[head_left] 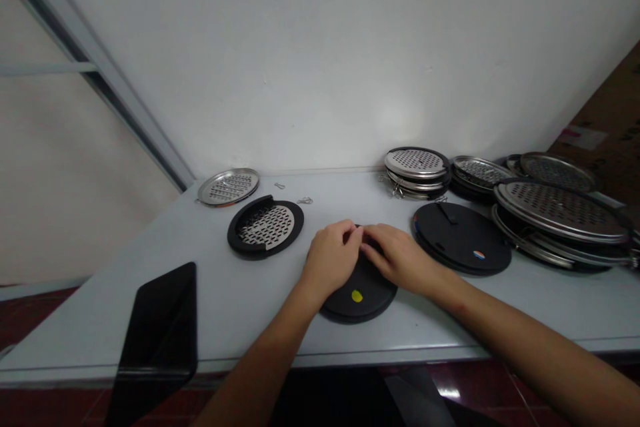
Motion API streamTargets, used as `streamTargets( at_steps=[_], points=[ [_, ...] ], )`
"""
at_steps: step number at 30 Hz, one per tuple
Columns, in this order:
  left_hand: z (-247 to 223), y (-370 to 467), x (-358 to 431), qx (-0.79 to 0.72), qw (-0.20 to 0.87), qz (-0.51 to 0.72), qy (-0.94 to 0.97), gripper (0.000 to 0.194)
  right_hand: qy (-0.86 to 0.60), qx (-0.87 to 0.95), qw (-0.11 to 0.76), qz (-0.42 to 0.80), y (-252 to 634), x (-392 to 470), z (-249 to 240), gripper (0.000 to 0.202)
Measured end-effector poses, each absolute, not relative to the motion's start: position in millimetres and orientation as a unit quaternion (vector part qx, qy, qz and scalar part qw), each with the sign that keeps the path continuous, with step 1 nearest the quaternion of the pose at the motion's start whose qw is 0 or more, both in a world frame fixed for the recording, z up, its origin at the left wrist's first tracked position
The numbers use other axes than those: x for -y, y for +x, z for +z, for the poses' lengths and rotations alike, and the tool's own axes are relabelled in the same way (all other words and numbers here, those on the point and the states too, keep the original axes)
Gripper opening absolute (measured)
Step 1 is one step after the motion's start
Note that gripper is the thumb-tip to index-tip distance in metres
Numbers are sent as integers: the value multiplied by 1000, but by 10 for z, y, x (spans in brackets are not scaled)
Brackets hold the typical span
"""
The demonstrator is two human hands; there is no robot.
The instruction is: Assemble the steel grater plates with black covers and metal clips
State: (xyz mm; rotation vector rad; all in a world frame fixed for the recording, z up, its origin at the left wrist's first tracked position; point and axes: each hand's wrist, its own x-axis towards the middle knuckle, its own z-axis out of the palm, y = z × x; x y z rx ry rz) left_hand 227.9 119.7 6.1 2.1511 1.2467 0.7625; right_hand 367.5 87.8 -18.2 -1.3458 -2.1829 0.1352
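Observation:
A round black disc (365, 303) with a yellow oval mark lies near the table's front edge. Over its far edge, my left hand (336, 250) and my right hand (393, 253) meet, thumbs and index fingertips close together. Both hands are pinched closed. Whatever is between the fingertips is too small or hidden to make out. To the left sits a black-rimmed disc with a metal grater face (267, 227). A black disc with an orange and blue mark (463, 240) lies to the right of my right hand.
A metal grater plate (229, 187) and small wire clips (305, 200) lie at the back left. Grater stacks (419, 170) (565, 210) stand at the right, before a cardboard box (610, 127). A black flat device (160, 327) overlaps the front left edge. The wall (320, 60) borders the table behind.

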Motion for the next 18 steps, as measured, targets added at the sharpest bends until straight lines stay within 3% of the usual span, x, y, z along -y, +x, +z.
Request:
streamTargets(
  at_steps=[3,12,18],
  points=[
    [138,2279,-1172,-468,187,242,829,24,-509,823,251,17,3668,-873,-169,20],
    [254,2418,-1003,-514,18,178,839,28,-517,783,339,63,3618,-832,-199,21],
    [339,2475,-972,-499,1,194,844,30,-511,770,381,21,3641,-856,-201,15]
  ],
)
